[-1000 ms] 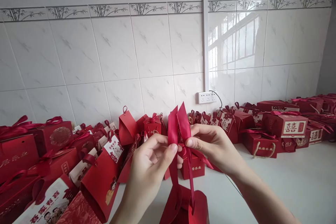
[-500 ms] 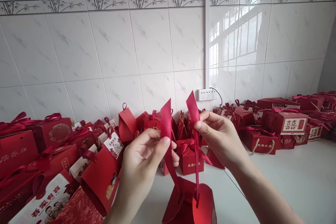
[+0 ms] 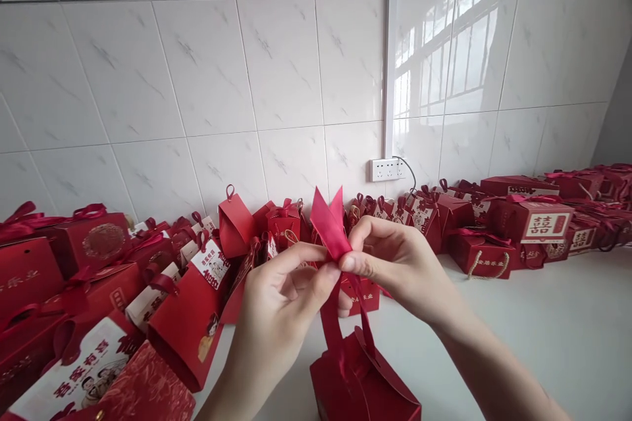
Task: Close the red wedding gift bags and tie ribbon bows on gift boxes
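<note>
Red ribbon [image 3: 330, 227], two tails crossed in an X just above the fingertips. I log the left hand [image 3: 284, 302] pinched shut on it, thumb and forefinger together at the crossing. The right hand [image 3: 399, 263] is clamped on the same spot from the other side, thumb tips nearly touching. Below the fingers both strands run down to a small red gift box [image 3: 363, 385], standing on the white counter [image 3: 543, 329] directly under the hands. Beyond the fingertips, a row of ribboned red boxes [image 3: 528, 223] lines the tiled wall [image 3: 276, 66]; more are heaped left of the left hand. Wall socket [image 3: 388, 169] sits above and behind the right fingers.
</note>
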{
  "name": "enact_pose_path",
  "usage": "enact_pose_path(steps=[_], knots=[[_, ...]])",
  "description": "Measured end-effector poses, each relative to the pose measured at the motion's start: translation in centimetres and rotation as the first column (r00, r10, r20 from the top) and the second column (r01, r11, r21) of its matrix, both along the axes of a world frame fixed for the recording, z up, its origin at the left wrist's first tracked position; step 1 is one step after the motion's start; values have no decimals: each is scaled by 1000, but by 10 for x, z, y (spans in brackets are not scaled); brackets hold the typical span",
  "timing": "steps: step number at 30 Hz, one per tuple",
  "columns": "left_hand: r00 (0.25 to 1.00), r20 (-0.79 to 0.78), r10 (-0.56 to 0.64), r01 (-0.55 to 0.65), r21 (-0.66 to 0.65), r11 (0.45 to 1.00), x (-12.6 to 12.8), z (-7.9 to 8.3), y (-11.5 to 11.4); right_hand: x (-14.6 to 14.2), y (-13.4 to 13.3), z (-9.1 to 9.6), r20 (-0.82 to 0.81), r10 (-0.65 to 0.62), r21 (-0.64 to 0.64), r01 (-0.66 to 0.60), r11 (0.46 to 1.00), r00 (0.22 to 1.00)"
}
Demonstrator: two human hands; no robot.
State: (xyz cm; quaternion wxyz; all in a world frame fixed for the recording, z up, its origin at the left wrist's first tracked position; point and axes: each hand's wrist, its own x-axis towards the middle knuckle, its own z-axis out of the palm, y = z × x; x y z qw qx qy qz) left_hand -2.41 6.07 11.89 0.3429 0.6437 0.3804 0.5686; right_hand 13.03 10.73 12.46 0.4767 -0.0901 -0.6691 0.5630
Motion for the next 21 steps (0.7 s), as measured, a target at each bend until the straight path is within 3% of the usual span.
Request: enact_pose_path(steps=[6, 11, 17, 21], knots=[[995, 16, -101, 100, 39, 994, -1, 0, -3, 2, 3, -4, 27, -87, 34, 86, 996, 996], [999, 20, -31, 31, 19, 999, -1, 2, -4, 2, 1, -4, 79, -224, 114, 215, 970, 971], [1000, -7, -15, 15, -55, 998, -4, 2, -1, 3, -2, -6, 4, -127, 132, 125, 983, 992], [996, 89, 4, 1, -55, 998, -2, -1, 1, 2, -1, -4, -40, -128, 179, 133, 975, 991]])
